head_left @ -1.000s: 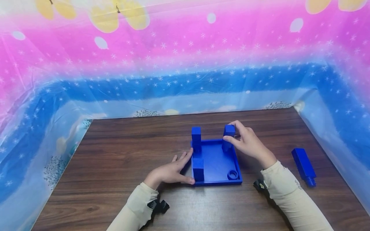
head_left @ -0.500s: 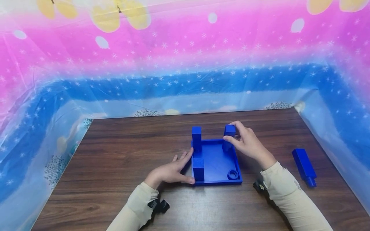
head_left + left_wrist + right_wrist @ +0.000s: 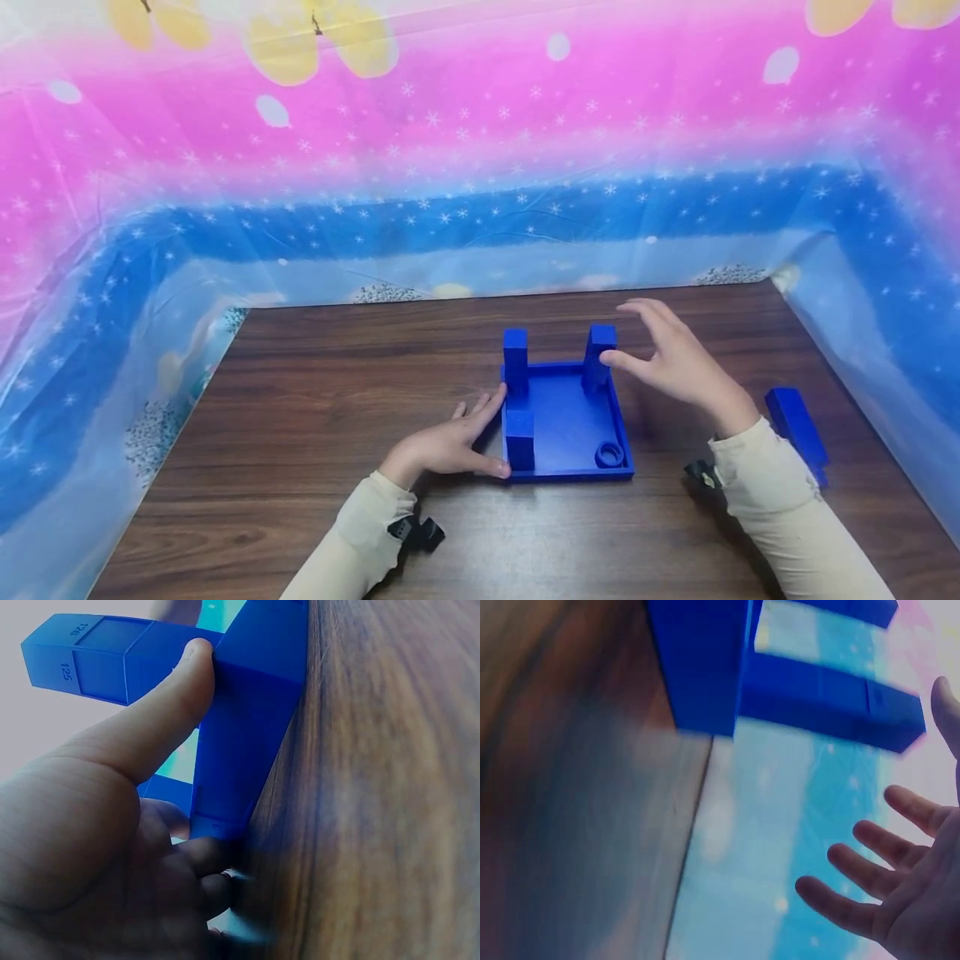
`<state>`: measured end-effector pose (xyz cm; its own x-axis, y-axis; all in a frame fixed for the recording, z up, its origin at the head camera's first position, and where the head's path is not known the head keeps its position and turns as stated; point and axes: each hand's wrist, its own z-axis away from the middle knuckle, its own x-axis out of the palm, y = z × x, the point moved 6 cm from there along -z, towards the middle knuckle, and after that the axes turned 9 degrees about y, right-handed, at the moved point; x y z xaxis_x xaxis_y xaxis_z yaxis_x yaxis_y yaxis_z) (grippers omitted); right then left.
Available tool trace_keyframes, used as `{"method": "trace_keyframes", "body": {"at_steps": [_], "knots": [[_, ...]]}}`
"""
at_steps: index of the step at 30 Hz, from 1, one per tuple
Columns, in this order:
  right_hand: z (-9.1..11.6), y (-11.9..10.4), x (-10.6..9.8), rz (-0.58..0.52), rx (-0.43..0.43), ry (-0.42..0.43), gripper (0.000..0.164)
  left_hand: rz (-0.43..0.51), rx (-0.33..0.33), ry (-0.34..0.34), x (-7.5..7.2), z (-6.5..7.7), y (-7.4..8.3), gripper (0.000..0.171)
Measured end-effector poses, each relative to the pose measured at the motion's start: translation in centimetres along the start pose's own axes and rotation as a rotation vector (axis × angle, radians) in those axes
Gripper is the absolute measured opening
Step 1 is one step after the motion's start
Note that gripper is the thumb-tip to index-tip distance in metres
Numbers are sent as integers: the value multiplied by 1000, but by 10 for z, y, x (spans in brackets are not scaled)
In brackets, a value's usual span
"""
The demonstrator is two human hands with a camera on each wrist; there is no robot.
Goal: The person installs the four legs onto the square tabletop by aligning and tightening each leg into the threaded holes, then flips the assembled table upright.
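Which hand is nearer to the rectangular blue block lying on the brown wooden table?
The right. The right hand is left of the lying blue block; the left hand is farther left, touching the left side of the square blue tray.

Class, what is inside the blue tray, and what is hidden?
Three upright blue blocks and, in the near right corner, a raised ring. Whatever lies under the blocks is covered.

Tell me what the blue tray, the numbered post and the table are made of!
Blue tray: probably hard plastic, smooth and slightly shiny, with crisp edges.
Numbered post: likely plastic too, satiny; its numbers look molded in.
Table: wood or wood-look laminate, softly glossy; the streaky grain can't settle which.
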<state>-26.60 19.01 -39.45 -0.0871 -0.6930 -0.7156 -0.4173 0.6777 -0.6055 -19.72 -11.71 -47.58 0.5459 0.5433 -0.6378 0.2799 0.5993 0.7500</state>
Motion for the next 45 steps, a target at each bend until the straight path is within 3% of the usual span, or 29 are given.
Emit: {"method": "trace_keyframes", "body": {"at_steps": [8,17,24,35,45], "knots": [[12,27,-43,126,81,30,71,25,24,3,0,-1,0,124],[35,66,-70,256,173,55,77,-13,-2,-1,0,-1,-1,120],[55,98,-81,352,251,-83,88,-7,-10,-4,-1,0,0,121],[89,133,-86,356,419,-301,107,11,15,2,-1,0,1,123],[98,145,-85,365,396,-309,96,20,37,6,2,-3,-6,124]]}}
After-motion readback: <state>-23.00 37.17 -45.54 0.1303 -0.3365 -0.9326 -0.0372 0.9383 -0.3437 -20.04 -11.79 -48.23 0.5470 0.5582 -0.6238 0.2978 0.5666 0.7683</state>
